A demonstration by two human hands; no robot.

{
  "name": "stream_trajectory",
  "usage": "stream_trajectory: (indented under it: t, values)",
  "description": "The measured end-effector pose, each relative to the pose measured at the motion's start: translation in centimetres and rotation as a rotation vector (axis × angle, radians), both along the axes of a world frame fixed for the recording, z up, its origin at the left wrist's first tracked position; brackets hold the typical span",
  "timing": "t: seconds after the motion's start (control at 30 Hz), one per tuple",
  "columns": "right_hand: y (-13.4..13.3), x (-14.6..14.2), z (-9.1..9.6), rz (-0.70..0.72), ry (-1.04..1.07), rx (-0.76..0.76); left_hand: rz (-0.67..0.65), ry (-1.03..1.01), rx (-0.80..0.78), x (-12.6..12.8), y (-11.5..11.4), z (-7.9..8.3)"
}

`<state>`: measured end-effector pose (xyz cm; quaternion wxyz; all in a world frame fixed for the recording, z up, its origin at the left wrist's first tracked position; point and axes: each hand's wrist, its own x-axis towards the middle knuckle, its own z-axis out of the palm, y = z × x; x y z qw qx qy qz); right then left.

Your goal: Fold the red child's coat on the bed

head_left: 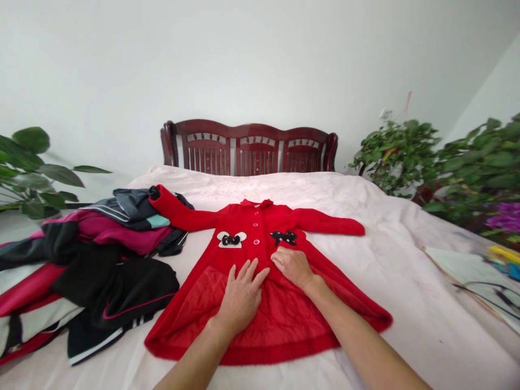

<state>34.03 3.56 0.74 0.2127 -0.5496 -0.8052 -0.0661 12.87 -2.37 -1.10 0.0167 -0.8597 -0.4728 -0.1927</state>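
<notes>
A red coat (239, 219) lies spread on the bed, collar away from me and sleeves out to both sides. Its upper front is buttoned, while the lower front parts to show a quilted red lining (284, 319). A white patch with a black bow (231, 240) and a black dotted bow (283, 238) decorate the front. My left hand (242, 295) rests on the coat with fingers spread. Closed on the front edge of the coat, below the dotted bow, is my right hand (293, 266); the pinched fabric is mostly hidden by its fingers.
A heap of clothes (117, 281) lies on the left, touching the coat's left sleeve. Beyond the pale bedsheet (357, 197) stands a dark wooden headboard (255, 146). Glasses (498, 290) and papers (450, 262) lie at right. Plants (400, 154) flank the bed.
</notes>
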Motion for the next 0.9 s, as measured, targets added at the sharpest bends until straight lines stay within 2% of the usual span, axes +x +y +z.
stream_trajectory:
  t: [0.23, 0.33, 0.47, 0.57, 0.7, 0.77, 0.9]
  values:
    - [0.4, 0.8, -0.4, -0.224, 0.189, 0.038, -0.002, -0.004, -0.003, 0.0, 0.0, 0.1]
    - [-0.3, 1.2, 0.0, -0.156, 0.242, -0.017, -0.003, -0.005, -0.007, 0.0, 0.0, 0.1]
    - [-1.9, 1.3, 1.3, -0.014, 0.283, -0.172, -0.004, -0.018, -0.014, 0.0, 0.0, 0.1]
    - [-2.7, 0.7, 2.0, 0.014, 0.167, -0.214, -0.005, -0.016, -0.018, 0.0, 0.1, 0.1]
    - [-2.6, -0.6, 2.2, 0.012, -0.106, -0.134, -0.006, -0.007, -0.013, 0.0, 0.1, 0.0]
    - [-2.3, -0.9, 2.2, -0.012, -0.137, -0.109, -0.002, -0.004, -0.01, 0.0, 0.1, -0.1]
    - [-1.6, -0.6, 2.0, -0.155, -0.069, -0.064, 0.004, -0.008, -0.009, 0.0, 0.2, -0.2]
